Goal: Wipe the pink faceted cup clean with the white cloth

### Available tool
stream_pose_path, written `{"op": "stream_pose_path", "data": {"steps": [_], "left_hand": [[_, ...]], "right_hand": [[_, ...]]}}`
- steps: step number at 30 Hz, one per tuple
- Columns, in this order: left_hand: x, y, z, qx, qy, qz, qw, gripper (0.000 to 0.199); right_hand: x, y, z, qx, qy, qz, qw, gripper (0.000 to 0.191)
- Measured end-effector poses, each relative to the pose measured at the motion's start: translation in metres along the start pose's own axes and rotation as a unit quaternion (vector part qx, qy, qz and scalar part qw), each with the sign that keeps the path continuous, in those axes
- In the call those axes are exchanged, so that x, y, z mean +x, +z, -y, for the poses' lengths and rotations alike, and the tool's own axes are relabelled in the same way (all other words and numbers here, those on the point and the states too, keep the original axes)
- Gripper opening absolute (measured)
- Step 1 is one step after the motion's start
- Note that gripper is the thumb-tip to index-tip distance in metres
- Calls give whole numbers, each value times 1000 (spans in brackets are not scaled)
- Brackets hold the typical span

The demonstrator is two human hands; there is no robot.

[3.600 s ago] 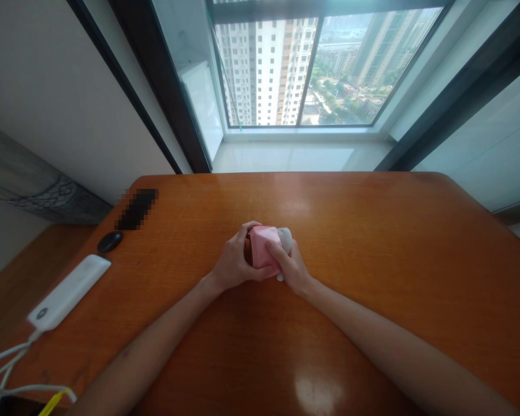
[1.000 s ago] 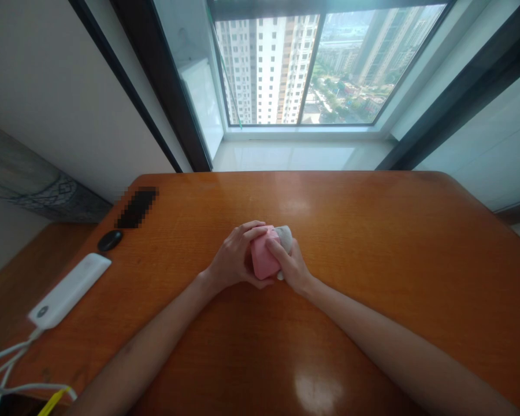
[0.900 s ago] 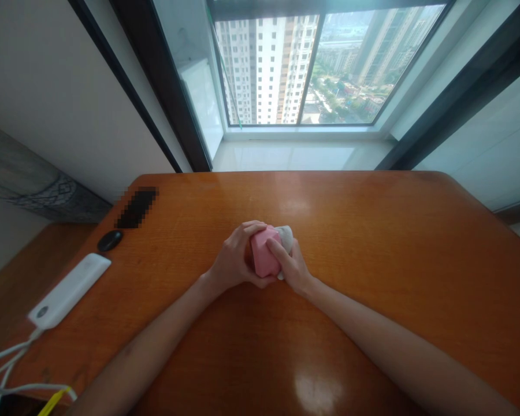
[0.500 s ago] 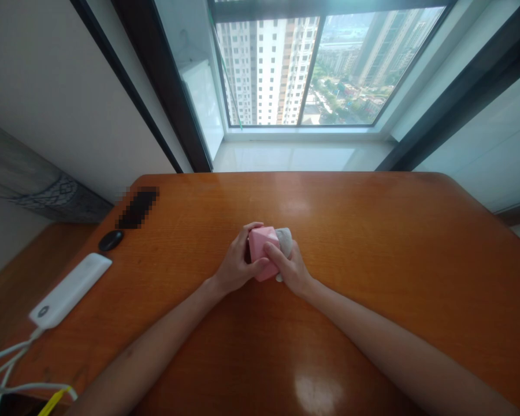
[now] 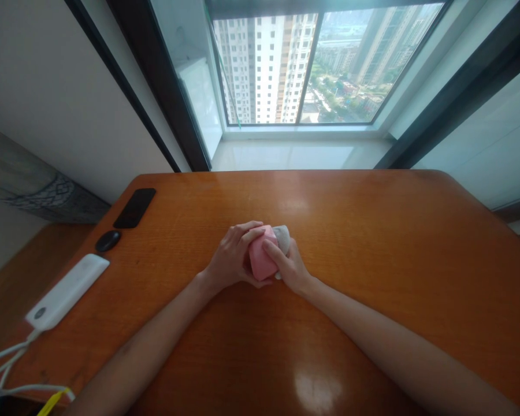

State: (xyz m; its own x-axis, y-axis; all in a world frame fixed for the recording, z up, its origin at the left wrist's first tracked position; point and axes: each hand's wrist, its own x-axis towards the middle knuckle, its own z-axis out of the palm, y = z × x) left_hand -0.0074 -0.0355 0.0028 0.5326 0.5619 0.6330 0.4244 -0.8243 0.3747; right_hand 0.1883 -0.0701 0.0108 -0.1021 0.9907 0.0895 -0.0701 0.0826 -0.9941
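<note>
A pink boxy block (image 5: 262, 258) with flat faces is held between both hands above the middle of the table. Around its left side curls my left hand (image 5: 229, 257), fingers over the top edge and thumb along the bottom. My right hand (image 5: 292, 270) grips from the right, its thumb pressed on the pink face. A soft-looking grey cloth-like piece (image 5: 282, 238) bunches behind the block, against my right fingers. Most of those fingers are hidden, and so is the block's underside.
The brown wooden table (image 5: 372, 260) spreads around my hands. Along its left edge lie a black phone (image 5: 134, 208), a black oval mouse-like object (image 5: 108, 240) and a white power strip (image 5: 69, 290) with white cables (image 5: 28, 386). A window (image 5: 307, 69) is beyond the far edge.
My left hand has shifted its hold: its thumb has left the front face for the lower edge, and its fingers reach further over the top. My right hand stays nearly still.
</note>
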Motion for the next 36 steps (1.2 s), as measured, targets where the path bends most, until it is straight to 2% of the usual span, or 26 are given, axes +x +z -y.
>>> {"op": "stream_pose_path", "data": {"steps": [7,10,15,19,22,24,27,29,30,33,36], "left_hand": [[1,5,-13,-62,-57,-47,995,111],[1,6,-18,-88,-112,-58,988,107],[4,6,-21,-178,-248,-36,952,91],[4,8,-19,-238,-291,-13,926,77],[2,11,-18,-246,-266,-14,932,81],[0,12,-15,-231,-222,-35,947,84],[-2,9,-5,-154,-99,-45,982,100],[-2,4,3,-68,-8,-9,998,116],[-3,2,6,-27,18,10,999,118],[-3,-2,11,48,45,34,997,111],[-3,-1,9,53,32,23,998,106]], "right_hand": [[0,-1,0,1,-15,-12,1000,54],[0,0,1,0,-14,-18,1000,53],[1,1,3,-11,-12,-11,1000,49],[0,1,4,-26,-14,-2,1000,49],[-2,1,5,-25,-5,6,1000,50],[-3,1,4,-15,2,11,1000,49],[-1,0,3,2,8,8,1000,48],[0,0,2,7,15,2,1000,49],[0,0,2,9,20,0,1000,50],[1,0,2,13,26,-4,1000,52],[1,0,3,5,26,-8,1000,54]]}}
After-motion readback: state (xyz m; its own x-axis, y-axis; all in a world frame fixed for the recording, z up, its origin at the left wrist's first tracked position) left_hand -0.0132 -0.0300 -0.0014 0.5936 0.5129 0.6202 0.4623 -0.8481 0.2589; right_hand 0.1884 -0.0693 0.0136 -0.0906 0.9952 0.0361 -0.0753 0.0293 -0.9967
